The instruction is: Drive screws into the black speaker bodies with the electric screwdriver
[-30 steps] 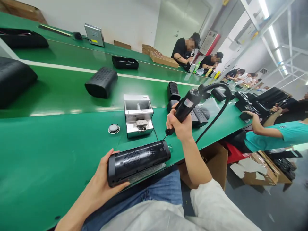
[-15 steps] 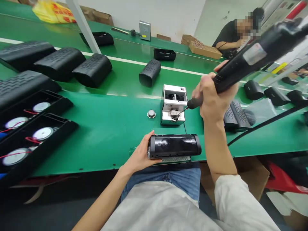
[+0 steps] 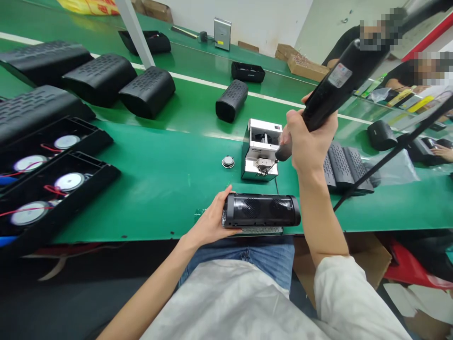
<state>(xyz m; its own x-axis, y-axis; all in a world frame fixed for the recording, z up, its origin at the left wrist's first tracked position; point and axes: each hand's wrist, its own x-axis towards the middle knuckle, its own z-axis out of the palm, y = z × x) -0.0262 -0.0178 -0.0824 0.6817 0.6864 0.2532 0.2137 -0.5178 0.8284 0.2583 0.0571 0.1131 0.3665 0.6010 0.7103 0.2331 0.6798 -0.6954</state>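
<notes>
My right hand [image 3: 309,137] is closed around a black electric screwdriver [image 3: 341,82], tilted so its bit points down and left. The bit's tip meets the front pickup of a white screw feeder [image 3: 264,148]; whether a screw sits on it I cannot tell. At the bench's front edge, my left hand [image 3: 214,217] grips the left end of a black speaker housing [image 3: 262,211], thumb above and fingers below. The housing lies lengthwise on a strip of bubble wrap [image 3: 262,230]. A small round metal part [image 3: 228,162] rests left of the feeder.
Open housings with speaker cones [image 3: 71,182] and wires lie at left, with closed black housings [image 3: 148,92] behind them. Several perforated housings [image 3: 341,165] stand at right, near the slanting black cable [image 3: 378,174]. A metal post [image 3: 134,33] rises at back left. Co-workers sit at back right.
My view has shifted slightly, moving the bench items in the picture. The screwdriver is held a little more upright, its bit still at the feeder. My left hand keeps its grip on the housing.
</notes>
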